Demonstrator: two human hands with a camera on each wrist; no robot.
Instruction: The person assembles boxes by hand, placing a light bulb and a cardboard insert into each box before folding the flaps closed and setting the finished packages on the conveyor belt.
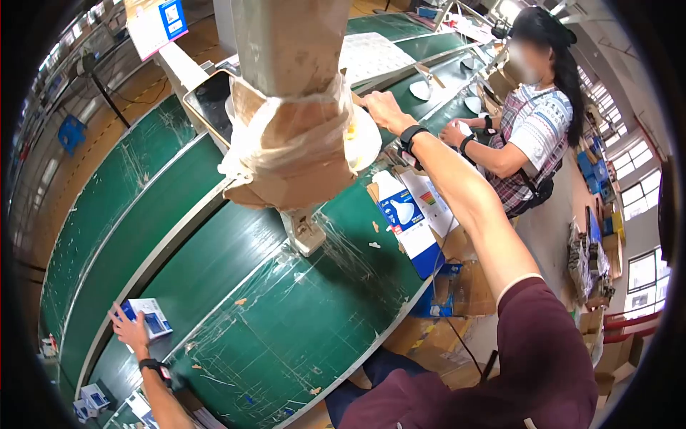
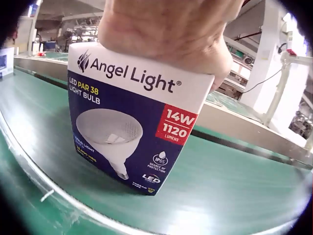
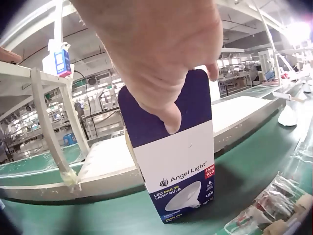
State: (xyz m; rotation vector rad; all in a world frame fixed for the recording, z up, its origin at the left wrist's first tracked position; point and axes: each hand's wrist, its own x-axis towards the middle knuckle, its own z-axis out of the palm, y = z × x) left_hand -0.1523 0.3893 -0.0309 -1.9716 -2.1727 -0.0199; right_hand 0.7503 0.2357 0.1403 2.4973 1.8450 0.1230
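One box (image 1: 158, 314) under the left hand (image 1: 132, 330), one box (image 3: 178, 147) under the right hand (image 1: 386, 111); one other person (image 1: 536, 129), one pillar (image 1: 289, 43), one stool (image 1: 71, 134), at least two bulbs (image 1: 420, 90).

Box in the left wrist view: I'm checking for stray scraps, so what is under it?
The green belt lies under the box and shows beside its base. The spot directly beneath is covered, so whether scraps lie there cannot be seen.

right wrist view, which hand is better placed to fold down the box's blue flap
Probably the right hand: it grips that raised flap, while the left hand touches another box.
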